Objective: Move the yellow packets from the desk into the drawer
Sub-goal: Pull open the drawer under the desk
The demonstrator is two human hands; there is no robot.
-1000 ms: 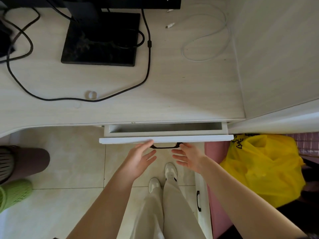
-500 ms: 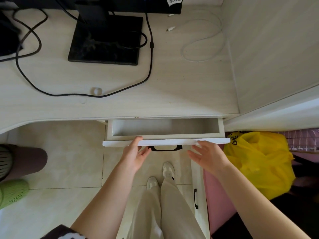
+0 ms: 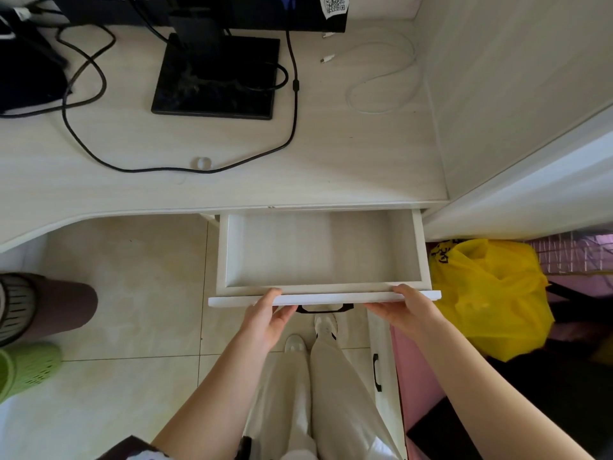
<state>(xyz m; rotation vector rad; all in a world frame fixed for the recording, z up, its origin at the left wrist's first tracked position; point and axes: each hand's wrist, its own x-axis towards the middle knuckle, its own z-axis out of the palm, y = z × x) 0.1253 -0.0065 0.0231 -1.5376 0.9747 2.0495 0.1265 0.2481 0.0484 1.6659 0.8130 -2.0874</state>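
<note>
Both hands on the drawer front: left hand grips the flat white front panel with thumb on top, fingers curled beneath, just left of the black handle; right hand clasps the panel's right stretch the same way. The drawer stands pulled out, a smooth pale box (bare inside). The pale wood-grain desk carries a glossy black monitor base and looping cables. No yellow packets visible; a crinkled yellow plastic bag sits on the floor, right of the drawer.
</note>
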